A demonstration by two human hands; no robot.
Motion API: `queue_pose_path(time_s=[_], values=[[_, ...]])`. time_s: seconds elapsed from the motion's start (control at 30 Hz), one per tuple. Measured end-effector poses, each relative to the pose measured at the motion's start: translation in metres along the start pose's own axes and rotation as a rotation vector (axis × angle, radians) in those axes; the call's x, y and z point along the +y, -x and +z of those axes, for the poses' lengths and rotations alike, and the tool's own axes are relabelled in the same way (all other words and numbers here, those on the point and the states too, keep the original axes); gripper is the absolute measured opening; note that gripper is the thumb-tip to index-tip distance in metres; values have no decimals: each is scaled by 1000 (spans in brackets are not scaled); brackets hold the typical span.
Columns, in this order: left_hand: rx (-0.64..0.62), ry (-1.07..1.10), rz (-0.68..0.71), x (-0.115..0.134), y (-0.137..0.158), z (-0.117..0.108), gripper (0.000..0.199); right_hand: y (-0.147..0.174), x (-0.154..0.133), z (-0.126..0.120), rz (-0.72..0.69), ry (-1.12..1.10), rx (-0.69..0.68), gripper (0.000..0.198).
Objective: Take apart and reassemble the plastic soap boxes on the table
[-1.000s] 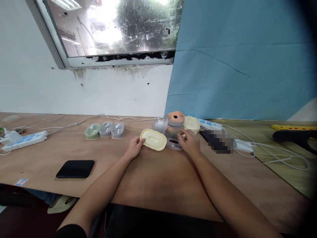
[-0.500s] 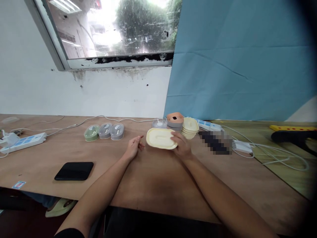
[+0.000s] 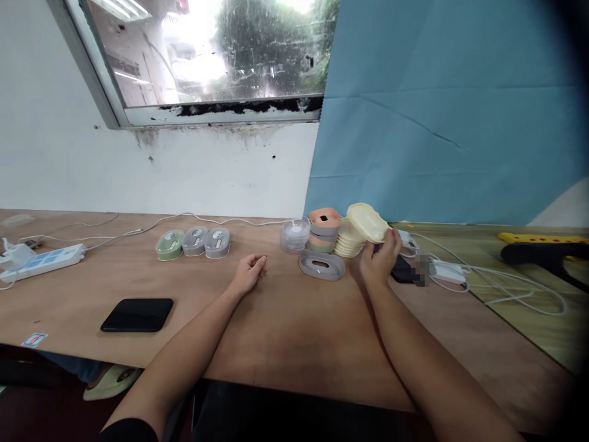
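My right hand (image 3: 381, 256) grips the near right end of a pale yellow oval tray (image 3: 367, 222), holding it tilted above a stack of matching yellow trays (image 3: 348, 243). Whether it touches the stack I cannot tell. My left hand (image 3: 250, 272) rests on the table, fingers curled in and nothing visible in them. Between the hands lies a grey oval piece (image 3: 321, 265) with a slot in its middle. Behind it stand stacked coloured rings, an orange one (image 3: 324, 218) on top, and clear plastic covers (image 3: 295, 234).
Three closed oval boxes, one a green box (image 3: 170, 245), stand at the back left. A black phone (image 3: 137, 315) lies near the front left. Power strips, one a white strip (image 3: 43, 265), and cables run along both sides. A dark blurred object (image 3: 405, 270) is beyond my right hand.
My right hand has carried the yellow tray rightward and back, from the middle of the table to above the stack. The grey slotted piece has come into view. My left hand's fingers have curled in more.
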State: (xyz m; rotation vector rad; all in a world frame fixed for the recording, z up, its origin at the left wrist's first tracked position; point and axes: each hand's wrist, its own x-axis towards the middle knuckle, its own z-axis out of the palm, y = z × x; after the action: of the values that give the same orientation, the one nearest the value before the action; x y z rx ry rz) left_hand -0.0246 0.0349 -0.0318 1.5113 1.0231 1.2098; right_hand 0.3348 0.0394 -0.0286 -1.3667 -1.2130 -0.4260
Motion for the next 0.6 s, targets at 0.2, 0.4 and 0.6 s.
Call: queue_pose_path(time_s=[0.2, 0.4, 0.6], values=[[-17, -15, 17, 0, 1, 1, 43, 2, 2, 9, 11, 66, -108, 70], [-28, -18, 5, 1, 2, 2, 42, 3, 7, 11, 74, 80, -161, 75], [-30, -23, 3, 0, 3, 2, 43, 4, 4, 13, 5, 64, -137, 60]])
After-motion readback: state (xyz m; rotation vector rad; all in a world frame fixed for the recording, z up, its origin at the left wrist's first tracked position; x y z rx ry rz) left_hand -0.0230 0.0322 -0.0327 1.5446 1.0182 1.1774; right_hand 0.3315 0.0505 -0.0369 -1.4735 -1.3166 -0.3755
